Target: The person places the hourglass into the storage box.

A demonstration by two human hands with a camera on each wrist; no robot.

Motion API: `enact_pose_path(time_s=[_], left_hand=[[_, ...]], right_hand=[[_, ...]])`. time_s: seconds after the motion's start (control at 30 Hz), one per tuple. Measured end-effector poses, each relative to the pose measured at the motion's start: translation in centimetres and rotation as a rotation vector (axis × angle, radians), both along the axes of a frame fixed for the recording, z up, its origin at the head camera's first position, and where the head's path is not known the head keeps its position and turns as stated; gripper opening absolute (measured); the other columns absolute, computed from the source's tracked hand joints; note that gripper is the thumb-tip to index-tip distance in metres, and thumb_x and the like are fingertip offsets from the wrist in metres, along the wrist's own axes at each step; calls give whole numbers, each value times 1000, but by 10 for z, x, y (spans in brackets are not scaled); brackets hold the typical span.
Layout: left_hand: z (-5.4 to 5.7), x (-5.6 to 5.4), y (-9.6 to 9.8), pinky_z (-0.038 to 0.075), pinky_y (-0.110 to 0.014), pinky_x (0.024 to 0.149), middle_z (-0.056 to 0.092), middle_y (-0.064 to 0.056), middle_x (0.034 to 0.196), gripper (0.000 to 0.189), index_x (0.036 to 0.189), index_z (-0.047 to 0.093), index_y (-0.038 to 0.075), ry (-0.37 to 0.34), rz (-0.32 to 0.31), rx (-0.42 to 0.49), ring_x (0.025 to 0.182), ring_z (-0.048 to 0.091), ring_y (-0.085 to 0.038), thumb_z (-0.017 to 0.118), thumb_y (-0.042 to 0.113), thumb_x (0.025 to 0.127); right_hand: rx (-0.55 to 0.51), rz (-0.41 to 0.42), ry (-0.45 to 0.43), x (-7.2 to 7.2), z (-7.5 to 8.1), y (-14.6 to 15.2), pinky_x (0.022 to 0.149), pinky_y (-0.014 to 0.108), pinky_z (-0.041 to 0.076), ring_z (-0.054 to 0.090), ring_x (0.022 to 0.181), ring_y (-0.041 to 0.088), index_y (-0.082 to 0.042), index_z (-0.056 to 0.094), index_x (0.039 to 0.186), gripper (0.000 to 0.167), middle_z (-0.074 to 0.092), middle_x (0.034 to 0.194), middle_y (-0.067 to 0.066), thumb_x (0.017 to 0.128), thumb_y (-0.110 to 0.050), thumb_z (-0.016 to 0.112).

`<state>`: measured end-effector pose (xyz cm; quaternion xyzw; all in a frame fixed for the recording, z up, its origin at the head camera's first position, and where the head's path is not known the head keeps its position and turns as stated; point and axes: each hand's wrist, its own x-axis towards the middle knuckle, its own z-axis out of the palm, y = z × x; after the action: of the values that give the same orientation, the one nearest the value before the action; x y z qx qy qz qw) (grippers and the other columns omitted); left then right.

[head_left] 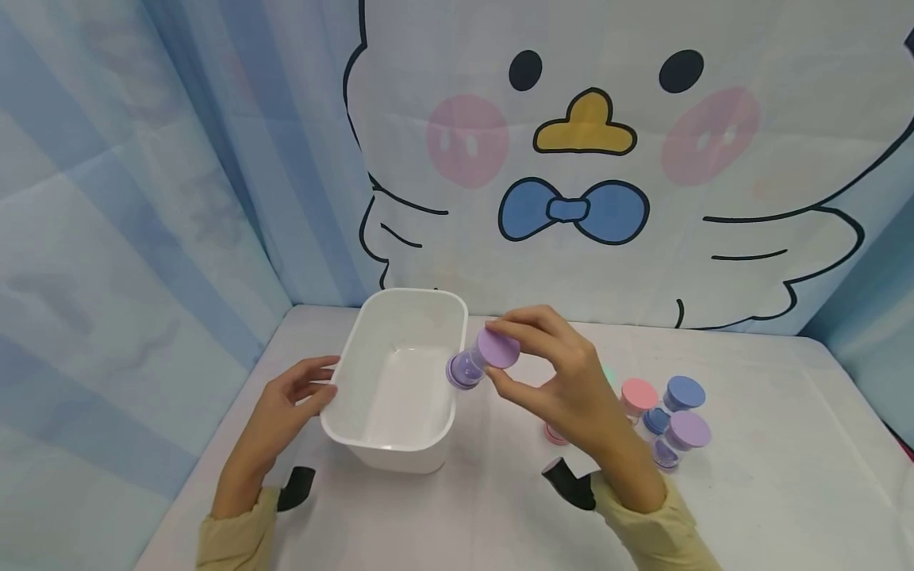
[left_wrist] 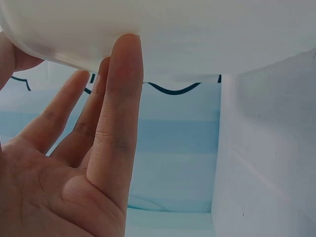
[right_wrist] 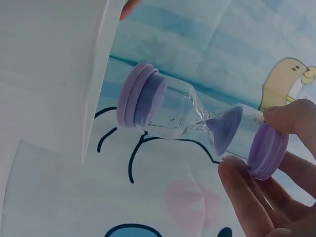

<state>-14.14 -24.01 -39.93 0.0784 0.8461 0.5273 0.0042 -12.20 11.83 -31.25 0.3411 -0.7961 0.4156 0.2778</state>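
My right hand [head_left: 564,369] pinches a purple sand timer [right_wrist: 182,111] by one capped end, thumb on one side and fingertips on the other. The timer is tilted, its far cap close to the right rim of a white plastic tub [head_left: 385,450]. Purple sand lies in both glass bulbs. On the tub's left side rests my left hand [head_left: 286,400]. In the left wrist view its fingers [left_wrist: 118,103] are nearly straight, with the tips against the tub's outer wall. Nothing lies inside the tub.
Right of my right forearm stand several more sand timers: a pink one [head_left: 639,392], a blue one [head_left: 685,391] and a purple one [head_left: 688,431]. The arm partly hides a pink cap [head_left: 554,434]. A printed curtain [head_left: 571,277] hangs behind the table [head_left: 500,515].
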Motion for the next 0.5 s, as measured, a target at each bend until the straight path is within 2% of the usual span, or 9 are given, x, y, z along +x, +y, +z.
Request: enact_pose_path(time_s=[0.17, 0.37, 0.5], left_hand=[[1, 0, 0, 56, -25, 81, 61, -16, 128, 48, 141, 53, 10, 2, -4, 3, 103, 63, -4, 65, 27, 98], [1, 0, 0, 56, -25, 80, 61, -17, 128, 48, 140, 53, 9, 4, 0, -7, 104, 63, -10, 64, 27, 98], [1, 0, 1, 56, -25, 80, 61, -17, 128, 48, 140, 53, 9, 0, 2, -10, 104, 63, -8, 64, 28, 98]], right_hand=[[-8, 17, -12, -3, -1, -5, 85, 31, 58, 65, 102, 18, -5, 70, 119, 51, 63, 115, 5, 71, 3, 85], [-5, 24, -47, -6, -1, -10, 86, 30, 57, 65, 103, 17, -3, 70, 118, 48, 63, 116, 7, 73, 1, 85], [1, 29, -52, -8, 0, -14, 86, 30, 57, 65, 103, 17, -3, 70, 118, 46, 62, 116, 7, 74, -1, 85]])
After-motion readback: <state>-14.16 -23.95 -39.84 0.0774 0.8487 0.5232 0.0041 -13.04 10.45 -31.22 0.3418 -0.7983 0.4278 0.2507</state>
